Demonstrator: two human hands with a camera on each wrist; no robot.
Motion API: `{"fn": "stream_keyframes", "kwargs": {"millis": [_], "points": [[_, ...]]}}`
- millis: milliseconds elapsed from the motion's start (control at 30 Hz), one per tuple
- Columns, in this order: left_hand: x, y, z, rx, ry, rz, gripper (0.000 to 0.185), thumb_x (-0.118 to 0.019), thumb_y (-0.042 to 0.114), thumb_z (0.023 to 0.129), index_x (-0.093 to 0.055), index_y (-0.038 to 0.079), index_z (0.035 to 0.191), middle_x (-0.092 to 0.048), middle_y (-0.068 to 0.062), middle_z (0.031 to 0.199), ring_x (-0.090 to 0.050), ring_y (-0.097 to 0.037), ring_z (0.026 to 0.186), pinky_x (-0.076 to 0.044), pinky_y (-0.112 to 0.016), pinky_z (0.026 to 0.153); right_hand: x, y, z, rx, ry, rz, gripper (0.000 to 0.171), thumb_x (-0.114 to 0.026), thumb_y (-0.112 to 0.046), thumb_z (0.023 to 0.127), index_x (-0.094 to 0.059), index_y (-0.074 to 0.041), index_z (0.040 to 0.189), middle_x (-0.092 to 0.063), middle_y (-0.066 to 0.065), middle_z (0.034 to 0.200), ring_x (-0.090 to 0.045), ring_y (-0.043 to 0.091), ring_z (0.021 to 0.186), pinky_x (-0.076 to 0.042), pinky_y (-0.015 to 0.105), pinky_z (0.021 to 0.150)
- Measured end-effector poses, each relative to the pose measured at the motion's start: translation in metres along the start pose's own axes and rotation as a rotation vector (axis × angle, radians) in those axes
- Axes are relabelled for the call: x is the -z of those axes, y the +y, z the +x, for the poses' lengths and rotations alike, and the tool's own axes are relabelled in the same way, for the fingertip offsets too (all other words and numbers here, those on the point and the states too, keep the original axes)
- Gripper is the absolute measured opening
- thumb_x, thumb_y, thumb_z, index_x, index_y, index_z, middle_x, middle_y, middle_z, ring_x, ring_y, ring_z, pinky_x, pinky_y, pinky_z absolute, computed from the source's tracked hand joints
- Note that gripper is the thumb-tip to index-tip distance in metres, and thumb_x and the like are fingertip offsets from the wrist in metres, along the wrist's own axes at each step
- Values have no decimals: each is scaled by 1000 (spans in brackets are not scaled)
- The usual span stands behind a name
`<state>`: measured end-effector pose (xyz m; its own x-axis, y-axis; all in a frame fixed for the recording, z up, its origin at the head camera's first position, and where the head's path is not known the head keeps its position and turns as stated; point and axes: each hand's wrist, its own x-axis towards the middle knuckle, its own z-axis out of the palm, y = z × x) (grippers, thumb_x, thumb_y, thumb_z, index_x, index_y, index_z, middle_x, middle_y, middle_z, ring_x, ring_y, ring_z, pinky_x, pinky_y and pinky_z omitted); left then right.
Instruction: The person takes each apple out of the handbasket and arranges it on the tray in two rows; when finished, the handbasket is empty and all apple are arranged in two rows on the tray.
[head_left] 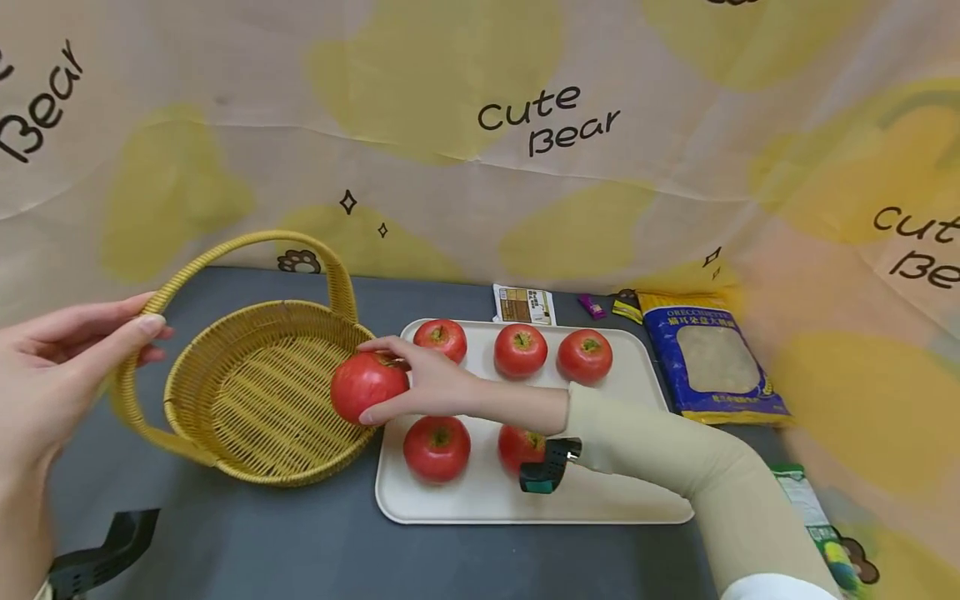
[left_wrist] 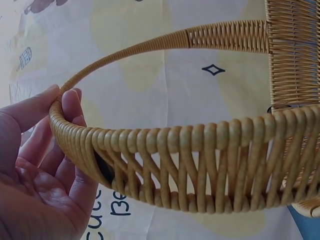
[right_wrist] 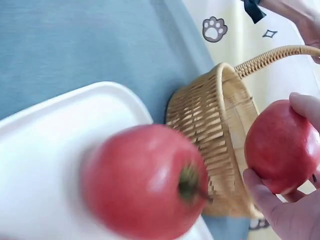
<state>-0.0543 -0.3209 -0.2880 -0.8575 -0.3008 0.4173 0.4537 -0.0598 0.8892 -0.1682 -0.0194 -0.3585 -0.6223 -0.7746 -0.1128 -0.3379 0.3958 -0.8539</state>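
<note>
A red apple [head_left: 367, 388] is gripped in my right hand [head_left: 427, 379], fingers over its top and thumb below. It hangs at the right rim of a yellow wicker basket [head_left: 285, 392]. In the right wrist view the held apple [right_wrist: 282, 147] is beside the basket's mouth. My left hand [head_left: 82, 358] pinches the basket's arched handle [head_left: 247, 242] between thumb and fingers, and the left wrist view shows this hand [left_wrist: 50, 165] at the handle's bend. Inside the basket only bare weave shows. Several more apples [head_left: 437, 450] stand on a white tray [head_left: 540, 508]; one is partly behind my right wrist.
Behind the tray lie a small white packet [head_left: 525, 305], a purple wrapped sweet [head_left: 592, 306] and a yellow one [head_left: 627, 310]. A blue and yellow pasta bag [head_left: 705, 358] is at the right, with a green packet [head_left: 821, 525] nearer. A printed cloth [head_left: 450, 208] hangs behind.
</note>
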Motion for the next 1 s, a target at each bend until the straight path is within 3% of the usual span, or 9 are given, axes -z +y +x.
{"fn": "stream_keyframes", "kwargs": {"millis": [167,367,500,667,833,1000], "points": [[2,-2,1,11,5,6,31,-58,-24,83,-73,-4,103,-75,-6,83,-71,-11,61,-54,-17,57,28,15,-42,-109,51,13,75,-82,-38,76,-44,-33,140,-52,-9,128,-49,15,118,-55,30,80],[2,-7,1,-35,3,9,29,-58,-25,82,-71,-10,104,-75,-7,83,-71,-12,63,-54,-18,56,59,39,-93,-238,158,-13,76,-84,-38,74,-46,-31,139,-54,-4,130,-50,21,120,-55,39,83],[4,-9,3,-67,-25,-48,30,-55,-29,81,-67,-16,105,-74,-11,85,-72,-15,67,-55,-20,56,76,56,-127,-292,255,18,78,-85,-37,74,-45,-27,140,-53,3,131,-48,28,123,-56,42,82],[9,-15,3,-47,-24,-40,31,-56,-27,83,-69,-12,106,-75,-10,90,-72,-14,70,-55,-19,57,90,79,-167,-332,355,37,81,-85,-34,75,-43,-22,143,-51,12,135,-45,36,126,-56,44,83],[18,-21,4,9,-6,61,31,-58,-19,87,-72,-2,107,-75,-3,84,-71,-8,67,-54,-16,57,92,103,-200,-360,426,-58,82,-86,-36,74,-42,-20,141,-51,12,133,-47,37,122,-57,44,81],[25,-23,8,64,-42,112,32,-58,-13,90,-75,9,107,-75,2,82,-70,-5,62,-52,-13,56,81,124,-222,-298,470,-222,81,-89,-32,70,-47,-17,137,-54,7,130,-53,30,117,-56,45,83]]}}
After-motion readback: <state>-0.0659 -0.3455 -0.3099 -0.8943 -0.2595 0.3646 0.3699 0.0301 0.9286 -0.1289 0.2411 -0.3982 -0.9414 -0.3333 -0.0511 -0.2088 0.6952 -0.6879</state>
